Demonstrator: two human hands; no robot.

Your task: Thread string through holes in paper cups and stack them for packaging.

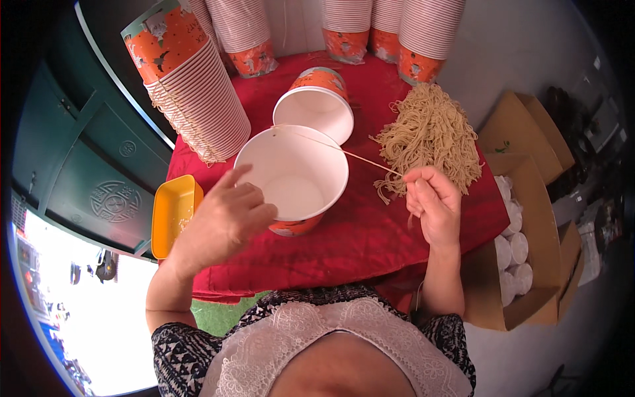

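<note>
A paper bucket [291,175], white inside and orange outside, stands upright in front of me. My right hand [433,205] is closed in a pinch on a thin beige cord [367,160]. That cord stretches left across the bucket's mouth to its far rim, where it appears to be attached. By the bucket's near left side, my left hand [228,221] has its fingers bent but apart, with nothing visible in them. Just beyond the right hand lies a heap of loose beige cords [430,142]. A second paper bucket [317,99] rests on its side behind the first.
A tall, leaning stack of buckets [198,92] with cords hanging down it stands left. Wrapped bucket stacks [430,33] line the back of the red-covered table [357,245]. A yellow tub [165,218] sits at the left edge; a carton [542,264] of white cylinders is at right.
</note>
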